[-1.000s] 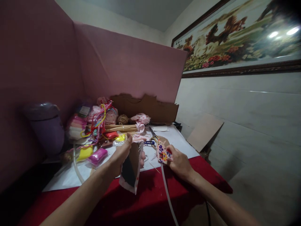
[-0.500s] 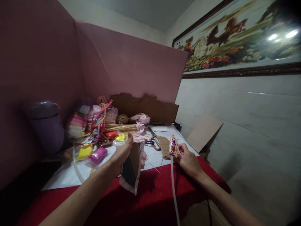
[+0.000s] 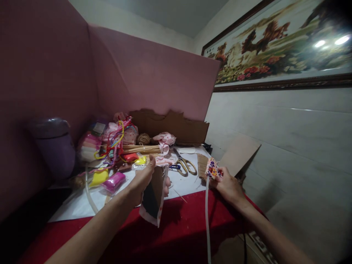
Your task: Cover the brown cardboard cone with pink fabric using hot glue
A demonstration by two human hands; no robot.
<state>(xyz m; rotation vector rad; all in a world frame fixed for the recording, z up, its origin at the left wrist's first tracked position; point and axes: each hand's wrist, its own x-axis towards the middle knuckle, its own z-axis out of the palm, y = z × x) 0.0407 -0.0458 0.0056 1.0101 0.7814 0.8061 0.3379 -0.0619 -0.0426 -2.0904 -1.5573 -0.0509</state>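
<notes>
My left hand is closed on a cardboard piece wrapped in pale pink fabric, held upright over the front of the table. My right hand is closed on a small object covered in flowered fabric, from which a white cord hangs down past the table's edge. This hand is over the right end of the table. Gold-handled scissors lie on the white sheet between the two hands, further back.
The table has a red cloth with a white sheet on it. Behind are bamboo sticks, coloured wires, clay packets, a twine ball, cardboard pieces and a purple bin. Pink panels stand at left and back.
My right hand has moved to the right and slightly up with the flowered object, uncovering the scissors. My left hand has stayed still.
</notes>
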